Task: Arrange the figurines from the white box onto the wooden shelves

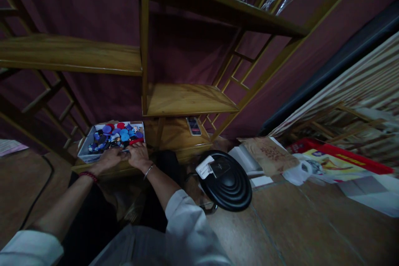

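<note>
A white patterned box [84,150] full of small blue, purple and red round pieces [124,134] sits at the left on the low wooden shelf. My left hand [109,158], below a red bead bracelet, reaches over the front edge of the box; its fingertips are dim, and their grip is unclear. Close beside it, my right hand [139,154], with a silver bracelet at the wrist, lies at the box's front right corner. Its fingers stretch forward against a red piece [136,141]. Whether a small thing lies between the two hands I cannot make out.
A wooden display shelf [190,99] rises in front, with a patterned card [193,126] on its bottom board. To my right stands a round black stool seat [231,183] with a white tag. Brown paper [264,156], a plastic bag [297,170] and a red box [358,162] lie farther right.
</note>
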Demonstrator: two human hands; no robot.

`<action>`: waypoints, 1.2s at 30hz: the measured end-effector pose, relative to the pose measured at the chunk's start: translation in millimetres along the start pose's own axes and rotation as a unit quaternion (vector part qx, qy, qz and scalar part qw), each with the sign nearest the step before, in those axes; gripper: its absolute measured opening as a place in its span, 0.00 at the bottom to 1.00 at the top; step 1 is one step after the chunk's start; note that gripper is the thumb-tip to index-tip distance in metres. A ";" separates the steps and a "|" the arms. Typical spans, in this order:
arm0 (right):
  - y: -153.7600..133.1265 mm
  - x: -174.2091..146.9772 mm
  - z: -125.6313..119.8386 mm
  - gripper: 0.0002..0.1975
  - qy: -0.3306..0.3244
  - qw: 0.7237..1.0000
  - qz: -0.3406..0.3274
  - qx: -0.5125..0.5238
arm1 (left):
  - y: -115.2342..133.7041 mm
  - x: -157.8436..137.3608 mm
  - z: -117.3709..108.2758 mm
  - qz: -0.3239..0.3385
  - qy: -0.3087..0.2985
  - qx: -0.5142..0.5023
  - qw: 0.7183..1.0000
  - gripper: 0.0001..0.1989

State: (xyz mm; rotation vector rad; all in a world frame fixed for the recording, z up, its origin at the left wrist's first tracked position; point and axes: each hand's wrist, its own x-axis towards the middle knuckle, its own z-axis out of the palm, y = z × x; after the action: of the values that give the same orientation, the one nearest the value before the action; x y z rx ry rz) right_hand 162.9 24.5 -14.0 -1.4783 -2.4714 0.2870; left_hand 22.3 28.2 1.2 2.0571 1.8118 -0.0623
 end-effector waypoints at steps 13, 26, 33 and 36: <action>3.1 5.5 -3.3 0.12 -0.018 1.000 0.002 -0.007 | -26.8 20.5 -18.3 -0.099 0.013 0.032 0.995 0.16; 2.0 33.4 -8.1 0.21 -0.151 0.986 0.048 0.054 | -38.3 39.8 -7.5 -0.065 0.016 -0.045 0.997 0.26; 5.0 51.0 -0.2 0.18 -0.151 0.983 0.079 0.069 | -36.6 41.7 -9.2 -0.085 -0.009 -0.021 0.996 0.18; 4.5 56.2 -0.4 0.18 -0.166 0.980 0.084 0.069 | -45.1 47.1 -2.3 -0.091 0.009 -0.026 0.995 0.19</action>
State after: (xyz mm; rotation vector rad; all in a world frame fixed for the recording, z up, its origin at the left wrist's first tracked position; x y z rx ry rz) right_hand 141.3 76.3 -8.7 -1.6992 -2.5080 0.7795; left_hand -14.1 77.0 -22.1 1.8587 1.9858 -0.0464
